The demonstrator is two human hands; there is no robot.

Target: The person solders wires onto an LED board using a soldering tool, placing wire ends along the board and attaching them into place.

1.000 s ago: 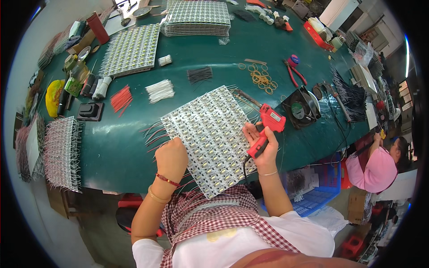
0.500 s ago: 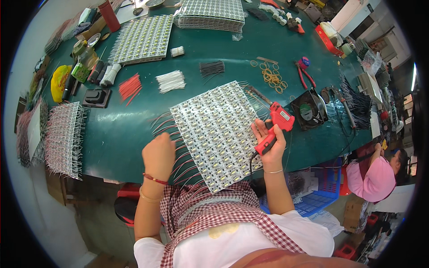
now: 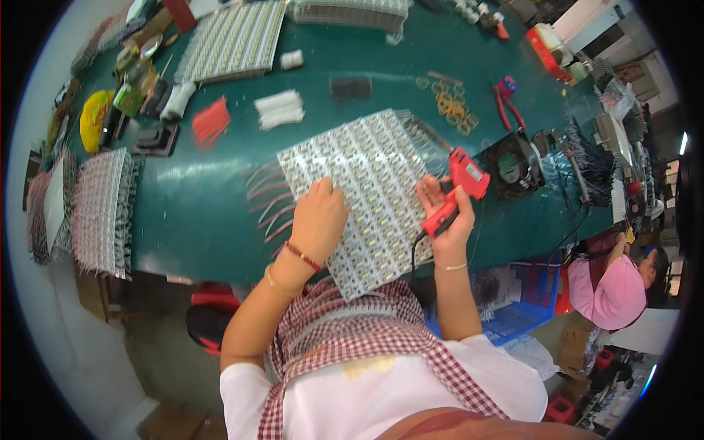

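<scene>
A white panel of small LED boards (image 3: 378,213) lies tilted across the table's near edge, its lower corner at my checked apron. Thin red and pale wires (image 3: 268,194) stick out along its left side. My left hand (image 3: 320,220) is closed over the panel's left part, fingers curled downward; what they hold, if anything, is hidden. In my right hand (image 3: 456,226), beside the panel's right edge, is a red soldering gun (image 3: 469,176) with its cord hanging down. The gun's tip points up and left over wires at the panel's far corner.
On the green table (image 3: 220,235) lie bundles of red wires (image 3: 211,123), white wires (image 3: 279,110) and black wires (image 3: 350,88), rubber bands (image 3: 456,108) and red-handled pliers (image 3: 506,106). A black fan (image 3: 510,165) stands at right. More panels (image 3: 99,213) are stacked left. A co-worker (image 3: 609,286) sits at right.
My left hand has moved right, from beside the panel's left wires to over the panel. My right hand still holds the soldering gun. The view has shifted slightly, and the table things look blurred.
</scene>
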